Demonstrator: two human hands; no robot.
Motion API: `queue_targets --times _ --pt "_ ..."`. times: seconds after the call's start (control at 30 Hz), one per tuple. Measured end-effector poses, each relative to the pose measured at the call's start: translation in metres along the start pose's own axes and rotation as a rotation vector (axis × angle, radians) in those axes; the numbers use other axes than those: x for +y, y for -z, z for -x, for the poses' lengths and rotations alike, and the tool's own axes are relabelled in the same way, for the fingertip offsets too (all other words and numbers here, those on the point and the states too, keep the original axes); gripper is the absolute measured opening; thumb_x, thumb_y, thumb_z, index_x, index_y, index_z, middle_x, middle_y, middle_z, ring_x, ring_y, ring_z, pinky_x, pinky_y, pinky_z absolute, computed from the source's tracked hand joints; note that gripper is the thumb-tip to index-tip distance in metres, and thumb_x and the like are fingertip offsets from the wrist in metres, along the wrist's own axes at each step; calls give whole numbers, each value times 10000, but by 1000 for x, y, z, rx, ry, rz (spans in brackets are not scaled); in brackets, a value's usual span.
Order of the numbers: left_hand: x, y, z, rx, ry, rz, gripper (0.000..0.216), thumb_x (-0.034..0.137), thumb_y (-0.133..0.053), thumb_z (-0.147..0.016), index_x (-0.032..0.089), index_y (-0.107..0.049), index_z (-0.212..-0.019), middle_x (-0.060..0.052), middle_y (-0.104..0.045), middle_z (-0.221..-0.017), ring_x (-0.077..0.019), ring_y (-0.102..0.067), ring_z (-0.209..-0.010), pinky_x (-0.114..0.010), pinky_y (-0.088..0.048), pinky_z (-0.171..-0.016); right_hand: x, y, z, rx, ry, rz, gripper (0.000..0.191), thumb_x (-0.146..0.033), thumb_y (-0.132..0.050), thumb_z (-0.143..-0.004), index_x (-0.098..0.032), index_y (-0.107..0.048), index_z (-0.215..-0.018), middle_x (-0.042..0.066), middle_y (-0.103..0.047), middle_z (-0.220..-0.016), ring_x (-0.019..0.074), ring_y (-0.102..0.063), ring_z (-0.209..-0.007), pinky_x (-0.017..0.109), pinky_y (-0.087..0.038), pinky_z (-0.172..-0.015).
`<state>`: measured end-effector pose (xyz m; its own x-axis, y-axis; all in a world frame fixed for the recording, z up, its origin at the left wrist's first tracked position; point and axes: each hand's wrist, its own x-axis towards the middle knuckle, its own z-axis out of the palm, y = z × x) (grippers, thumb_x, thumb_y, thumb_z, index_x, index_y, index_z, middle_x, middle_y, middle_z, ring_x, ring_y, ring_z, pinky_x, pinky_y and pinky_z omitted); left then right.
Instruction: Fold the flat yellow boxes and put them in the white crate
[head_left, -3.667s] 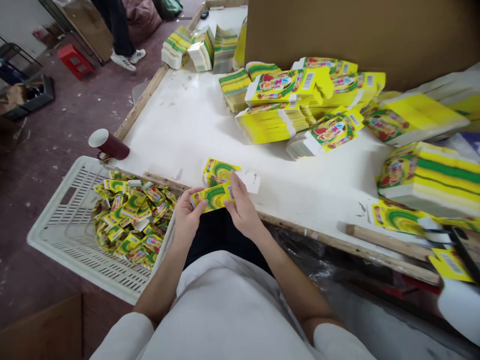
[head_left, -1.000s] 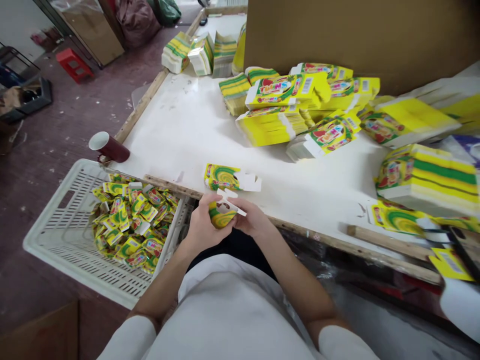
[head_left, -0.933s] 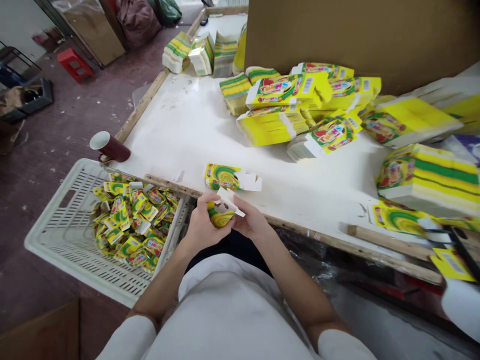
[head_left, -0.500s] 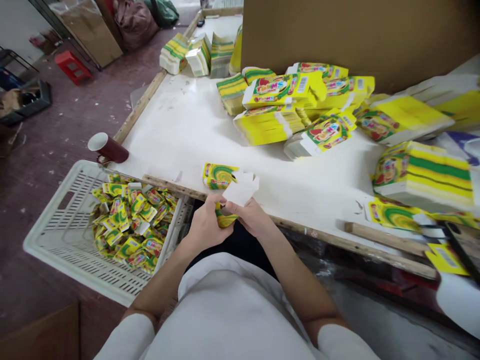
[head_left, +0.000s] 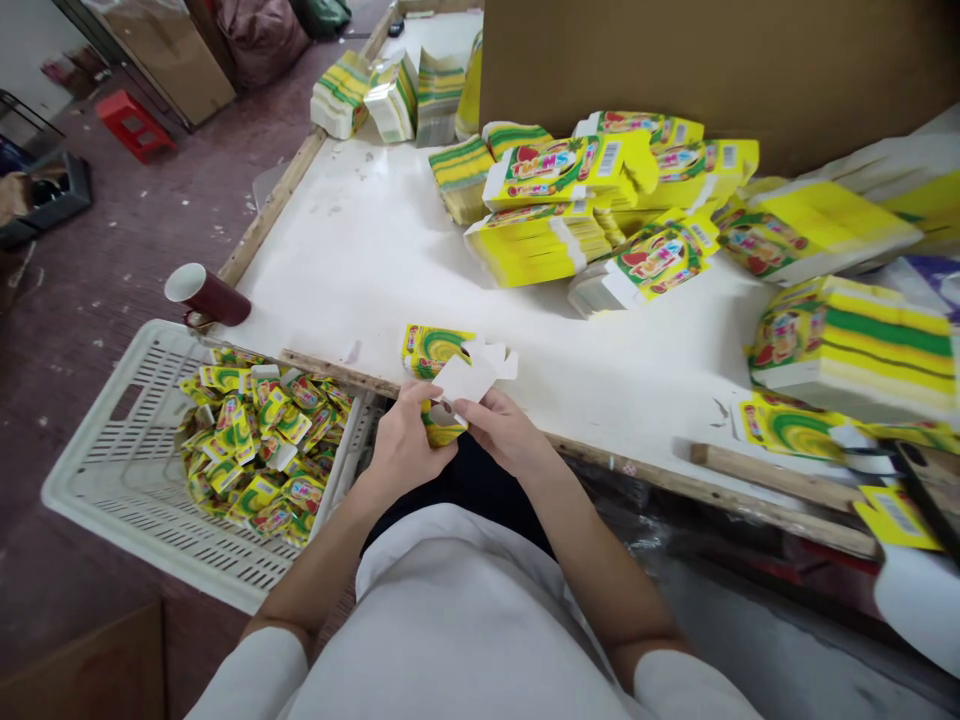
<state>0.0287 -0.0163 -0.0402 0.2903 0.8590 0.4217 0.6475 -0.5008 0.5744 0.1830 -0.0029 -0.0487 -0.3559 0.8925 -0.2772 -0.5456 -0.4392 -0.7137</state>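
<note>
While both hands meet at the table's (head_left: 360, 250) near edge, one small carton (head_left: 444, 434) sits pinched between them.
Left hand (head_left: 407, 440) has fingers clamped on its yellow body, right hand (head_left: 511, 437) pinches the white flap (head_left: 461, 382). Probably light, bendy card that crushes easily, so grip the creased sides. Just past at 12, more carton stock (head_left: 431, 350) crowds the flap; crate (head_left: 112, 480) at 9, mug (head_left: 219, 298) at 10, flat bundles (head_left: 536, 250) at 1.
</note>
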Motion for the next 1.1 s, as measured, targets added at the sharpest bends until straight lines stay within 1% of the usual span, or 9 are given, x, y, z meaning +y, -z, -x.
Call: queue_targets --times 0.2,0.37,0.43,0.5,0.57,0.67,0.77,0.87,1.1 --pt "0 0 4 -82 42 -41 576 149 -663 -693 248 -373 -1181 -67 -574 -1083 -218 -668 -919 -311 -526 -733 2 -5 4 156 209 314 338 -488 -754 -787 -231 -724 -1004 47 -775 -1025 273 -704 -1028 452 -536 -974" --pt "-5 0 3 -196 145 19 726 183 -656 -733 220 -274 -1348 -126 -595 -1189 -257 -684 -982 -359 -538 -773 5 -6 17 9 445 762 558 -396 -677 -870 -244 -575 -1397 83 -559 -1475 295 -514 -1373 464 -398 -1169" --pt "-7 0 2 -150 133 58 789 204 -686 -725 214 -256 -1386 -162 -545 -1284 -263 -658 -1056 -376 -536 -826 8 -5 19 -40 517 866 556 -286 -618 -904 -257 -523 -1450 63 -485 -1540 262 -465 -1421 437 -375 -1194" --pt "-8 1 2 -34 194 44 849 249 -770 -672 207 -296 -1376 -175 -503 -1330 -274 -615 -1124 -408 -518 -909 11 -1 18 32 577 885 496 -209 -523 -939 -284 -550 -1428 43 -526 -1508 234 -506 -1390 423 -391 -1186" --pt "-9 2 3 75 350 75 899 316 -851 -605 196 -347 -1340 -160 -525 -1287 -266 -613 -1092 -421 -512 -926 11 5 13 178 629 847 481 -191 -500 -946 -310 -570 -1407 29 -582 -1456 226 -554 -1344 432 -409 -1174" --pt "-8 5 5 119 605 430 738 406 -840 -648 187 -435 -1225 -85 -633 -1078 -201 -667 -903 -339 -545 -792 10 13 8 332 687 829 454 -222 -511 -955 -332 -584 -1389 20 -597 -1438 228 -572 -1321 445 -423 -1164" --pt "-7 10 3 196 743 745 533 390 -814 -696 186 -523 -1092 -11 -676 -869 -149 -676 -742 -261 -539 -682 10 18 6 244 675 950 411 -279 -564 -947 -349 -623 -1348 19 -534 -1500 248 -536 -1360 448 -434 -1159" --pt "-6 16 -3 292 785 798 496 334 -855 -645 180 -586 -1033 16 -691 -775 -125 -664 -659 -239 -539 -645 10 23 5 137 662 1026 319 -319 -607 -933 -351 -705 -1235 33 -517 -1510 272 -558 -1332 461 -489 -1109" --pt "-6 15 -10 332 830 866 469 286 -892 -569 166 -648 -952 15 -723 -727 -124 -674 -607 -238 -552 -620 -6 36 6 -59 620 1026 229 -360 -619 -935 -337 -755 -1118 83 -507 -1456 248 -678 -1086 472 -578 -965"
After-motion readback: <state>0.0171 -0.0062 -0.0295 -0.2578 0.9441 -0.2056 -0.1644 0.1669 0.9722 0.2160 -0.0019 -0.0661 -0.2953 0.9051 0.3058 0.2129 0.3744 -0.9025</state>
